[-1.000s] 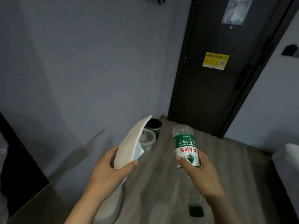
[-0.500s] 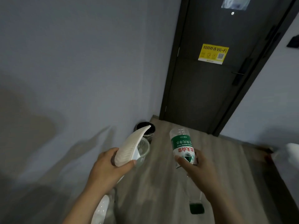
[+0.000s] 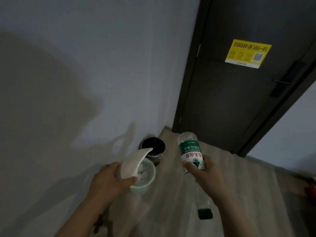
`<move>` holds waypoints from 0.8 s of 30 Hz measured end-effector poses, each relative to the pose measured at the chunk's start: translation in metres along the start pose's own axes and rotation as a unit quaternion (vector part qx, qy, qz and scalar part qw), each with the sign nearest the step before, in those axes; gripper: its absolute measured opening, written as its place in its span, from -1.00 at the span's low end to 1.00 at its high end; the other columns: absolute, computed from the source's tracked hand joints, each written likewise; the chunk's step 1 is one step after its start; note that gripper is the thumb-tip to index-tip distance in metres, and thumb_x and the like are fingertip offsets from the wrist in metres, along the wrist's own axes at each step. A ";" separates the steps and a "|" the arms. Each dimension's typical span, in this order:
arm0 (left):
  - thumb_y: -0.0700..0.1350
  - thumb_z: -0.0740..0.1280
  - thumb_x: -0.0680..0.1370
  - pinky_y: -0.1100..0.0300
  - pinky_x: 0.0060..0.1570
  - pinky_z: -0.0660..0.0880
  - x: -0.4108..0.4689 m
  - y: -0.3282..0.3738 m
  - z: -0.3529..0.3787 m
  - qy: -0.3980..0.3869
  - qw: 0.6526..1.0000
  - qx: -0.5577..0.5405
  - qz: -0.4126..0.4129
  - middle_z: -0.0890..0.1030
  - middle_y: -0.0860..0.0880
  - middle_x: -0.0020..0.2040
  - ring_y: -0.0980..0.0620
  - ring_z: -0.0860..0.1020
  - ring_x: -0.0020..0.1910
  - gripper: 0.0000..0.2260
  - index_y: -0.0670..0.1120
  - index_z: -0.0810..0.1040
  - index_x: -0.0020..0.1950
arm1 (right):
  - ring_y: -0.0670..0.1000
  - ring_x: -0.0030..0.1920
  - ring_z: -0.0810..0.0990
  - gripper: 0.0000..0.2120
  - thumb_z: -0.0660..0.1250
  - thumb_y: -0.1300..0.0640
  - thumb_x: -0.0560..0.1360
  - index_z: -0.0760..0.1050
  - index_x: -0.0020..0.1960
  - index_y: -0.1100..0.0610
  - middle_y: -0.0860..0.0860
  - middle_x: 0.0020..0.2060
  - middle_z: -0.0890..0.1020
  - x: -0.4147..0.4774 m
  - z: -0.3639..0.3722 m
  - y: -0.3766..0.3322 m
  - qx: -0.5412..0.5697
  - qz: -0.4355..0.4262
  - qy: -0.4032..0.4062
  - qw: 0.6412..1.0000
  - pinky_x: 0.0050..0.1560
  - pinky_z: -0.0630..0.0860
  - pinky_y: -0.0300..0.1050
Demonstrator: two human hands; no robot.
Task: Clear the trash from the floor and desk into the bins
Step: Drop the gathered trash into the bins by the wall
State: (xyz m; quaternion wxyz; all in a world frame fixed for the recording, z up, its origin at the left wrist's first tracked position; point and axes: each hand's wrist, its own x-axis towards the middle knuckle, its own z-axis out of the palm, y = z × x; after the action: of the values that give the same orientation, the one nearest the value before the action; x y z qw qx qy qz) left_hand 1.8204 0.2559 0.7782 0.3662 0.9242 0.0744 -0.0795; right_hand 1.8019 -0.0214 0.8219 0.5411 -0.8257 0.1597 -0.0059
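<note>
We see two hands, each holding one thing. The left hand [image 3: 109,180] is curled round the lower end of a white piece [image 3: 135,163], thumb across the front and fingers behind; the piece is flat, textured and bowed, with its tip pointing up and away. The right hand [image 3: 206,175] grips a plastic bottle [image 3: 189,151] round its middle, thumb over the green-and-white label. The bottle is upside down, its base up and its green cap [image 3: 205,213] hanging below the wrist.

We count two bins, both at the edge of the floor [image 3: 239,194] along the wall [image 3: 85,65], near the corner by the dark door [image 3: 230,100]. The pale green bin [image 3: 142,188] sits just beneath the left hand and the white piece. The black bin [image 3: 155,158] stands just beyond it, left of the bottle. One yellow sticker [image 3: 248,53] is on the door.
</note>
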 end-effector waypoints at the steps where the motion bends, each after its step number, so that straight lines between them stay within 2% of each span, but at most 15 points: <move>1: 0.23 0.49 0.31 0.12 0.02 0.49 0.011 0.001 0.003 -0.002 1.000 0.018 -0.004 0.53 -0.02 0.11 -0.02 0.53 0.05 -0.47 0.03 0.51 0.19 | -0.06 -0.21 0.62 -0.70 0.46 -0.04 0.42 0.44 0.06 0.01 -0.02 -0.16 0.62 0.012 -0.001 -0.001 -0.005 0.000 0.000 1.000 -0.32 0.49 -0.20; 8: 0.35 0.42 0.32 0.14 0.20 0.43 0.118 -0.006 0.037 -0.057 0.992 0.089 -0.068 0.44 -0.06 0.31 -0.05 0.46 0.25 -0.23 0.00 0.35 0.41 | -0.04 -0.21 0.61 -0.71 0.46 -0.05 0.41 0.44 0.01 0.01 -0.01 -0.17 0.62 0.118 0.010 0.003 -0.049 0.029 -0.034 0.998 -0.23 0.56 -0.11; 13: 0.41 0.32 0.35 0.05 0.30 0.37 0.194 -0.014 0.057 -0.122 0.974 0.168 -0.090 0.34 -0.07 0.40 -0.09 0.38 0.33 -0.17 0.00 0.22 0.47 | -0.08 -0.24 0.61 -0.65 0.45 -0.10 0.41 0.43 0.08 0.01 -0.04 -0.17 0.62 0.186 0.032 0.009 -0.078 0.054 -0.045 0.995 -0.33 0.47 -0.24; 18: 0.41 0.32 0.33 0.02 0.28 0.36 0.274 -0.014 0.068 -0.172 0.950 0.240 -0.102 0.36 -0.04 0.36 -0.12 0.37 0.32 -0.17 0.03 0.21 0.47 | -0.09 -0.23 0.60 -0.67 0.45 -0.10 0.41 0.37 0.03 -0.05 -0.07 -0.18 0.59 0.260 0.063 0.000 -0.106 0.086 -0.063 0.989 -0.28 0.53 -0.21; 21: 0.40 0.33 0.32 0.00 0.26 0.36 0.314 -0.013 0.073 -0.185 0.939 0.273 -0.102 0.39 -0.05 0.31 -0.14 0.38 0.29 -0.21 0.01 0.28 0.41 | -0.09 -0.23 0.61 -0.68 0.45 -0.10 0.41 0.40 0.04 -0.04 -0.07 -0.18 0.60 0.293 0.077 -0.006 -0.103 0.098 -0.069 0.987 -0.31 0.52 -0.24; 24: 0.42 0.33 0.28 0.04 0.20 0.37 0.348 -0.013 0.080 -0.178 0.930 0.312 -0.080 0.43 -0.05 0.24 -0.14 0.41 0.23 -0.24 0.00 0.36 0.33 | -0.07 -0.20 0.63 -0.67 0.45 -0.09 0.41 0.42 0.06 -0.02 -0.05 -0.15 0.62 0.322 0.088 -0.004 -0.092 0.116 -0.070 0.986 -0.22 0.59 -0.16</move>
State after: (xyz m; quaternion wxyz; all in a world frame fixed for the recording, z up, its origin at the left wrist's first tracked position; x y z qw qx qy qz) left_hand 2.1504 0.2382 0.6420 0.0586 0.9535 0.0527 -0.2910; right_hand 2.1247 -0.0284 0.7362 0.4693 -0.8464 0.2160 0.1295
